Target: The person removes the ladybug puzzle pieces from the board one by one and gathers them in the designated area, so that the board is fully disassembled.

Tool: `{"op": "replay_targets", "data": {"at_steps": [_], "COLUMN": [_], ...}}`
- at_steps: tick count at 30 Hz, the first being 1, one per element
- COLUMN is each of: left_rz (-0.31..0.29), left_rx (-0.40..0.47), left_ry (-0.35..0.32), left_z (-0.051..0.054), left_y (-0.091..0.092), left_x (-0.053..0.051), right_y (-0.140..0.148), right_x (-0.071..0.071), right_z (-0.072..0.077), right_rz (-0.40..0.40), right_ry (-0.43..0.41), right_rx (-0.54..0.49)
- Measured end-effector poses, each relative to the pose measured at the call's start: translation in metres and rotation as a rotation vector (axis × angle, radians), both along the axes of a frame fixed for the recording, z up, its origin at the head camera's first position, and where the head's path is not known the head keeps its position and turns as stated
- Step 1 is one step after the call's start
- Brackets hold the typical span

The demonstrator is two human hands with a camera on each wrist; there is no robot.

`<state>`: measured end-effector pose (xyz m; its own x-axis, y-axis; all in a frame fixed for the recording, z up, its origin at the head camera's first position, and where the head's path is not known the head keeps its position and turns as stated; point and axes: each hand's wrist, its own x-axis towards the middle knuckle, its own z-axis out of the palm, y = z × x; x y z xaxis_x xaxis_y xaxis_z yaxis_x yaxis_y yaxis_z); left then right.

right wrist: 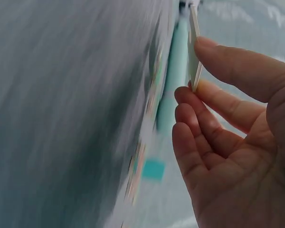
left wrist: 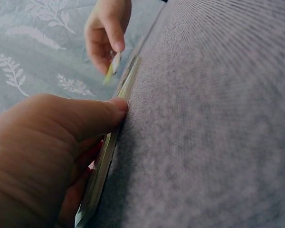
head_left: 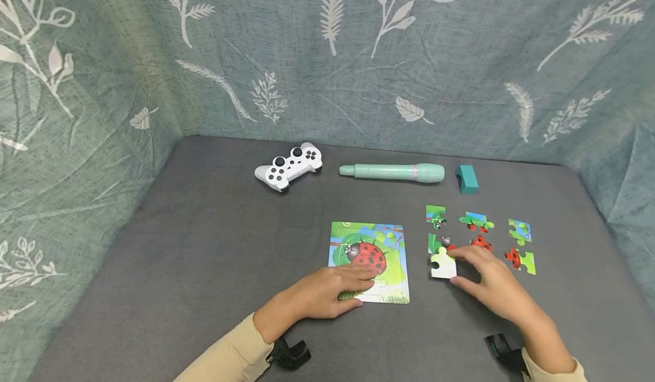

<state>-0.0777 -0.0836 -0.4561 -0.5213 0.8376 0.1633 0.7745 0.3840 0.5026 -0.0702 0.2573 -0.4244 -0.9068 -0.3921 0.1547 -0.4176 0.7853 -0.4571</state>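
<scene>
A square ladybug puzzle board (head_left: 394, 279) lies flat on the dark grey table. My left hand (head_left: 327, 292) rests across its lower left part, fingers fairly straight, covering some of the picture. In the left wrist view, the left thumb (left wrist: 102, 114) touches the board's edge. My right hand (head_left: 493, 285) pinches a puzzle piece (head_left: 444, 265) between thumb and fingers, above the table to the right of the board. The piece looks pale from above, its edge showing in the right wrist view. Just behind it lies a loose ladybug-head piece (head_left: 434, 243), partly hidden.
Several loose puzzle pieces lie in two rows at right, among them a green-and-blue one (head_left: 521, 231) and a red-and-green one (head_left: 521, 260). Farther back are a white game controller (head_left: 289, 167), a mint-green microphone-shaped tube (head_left: 389, 172) and a teal arch block (head_left: 468, 179). Patterned cloth (head_left: 307, 86) hangs behind.
</scene>
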Motion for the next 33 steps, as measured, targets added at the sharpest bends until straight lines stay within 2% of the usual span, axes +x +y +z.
{"op": "replay_targets", "data": {"at_steps": [8,12,17,20,23,27,33], "left_rz": [-0.001,-0.002,0.001,0.002,0.004,0.0,-0.022], "left_rx": [-0.001,0.002,0.005,0.008,0.013,0.017,0.017], "left_ry": [0.009,0.008,-0.003,-0.006,-0.001,0.008,0.043], "left_z": [0.0,0.0,0.001,0.001,0.001,0.002,0.001], "left_y": [0.001,0.001,0.0,0.0,0.0,0.0,0.0], "left_x": [0.0,0.0,0.001,0.001,0.001,0.001,0.0], "right_y": [0.064,0.096,0.123,0.131,0.134,0.133,0.132], "right_x": [0.018,0.029,0.039,0.044,0.046,0.047,0.046], "right_z": [-0.002,-0.008,-0.018,-0.022,-0.024,-0.025,-0.028], "right_rz": [-0.129,-0.188,-0.281,-0.277,-0.232,-0.19,-0.172], "right_ry": [-0.096,-0.162,-0.25,-0.25,-0.223,-0.188,-0.142], "right_rx": [-0.092,-0.156,-0.177,-0.199,-0.242,-0.286,-0.315]}}
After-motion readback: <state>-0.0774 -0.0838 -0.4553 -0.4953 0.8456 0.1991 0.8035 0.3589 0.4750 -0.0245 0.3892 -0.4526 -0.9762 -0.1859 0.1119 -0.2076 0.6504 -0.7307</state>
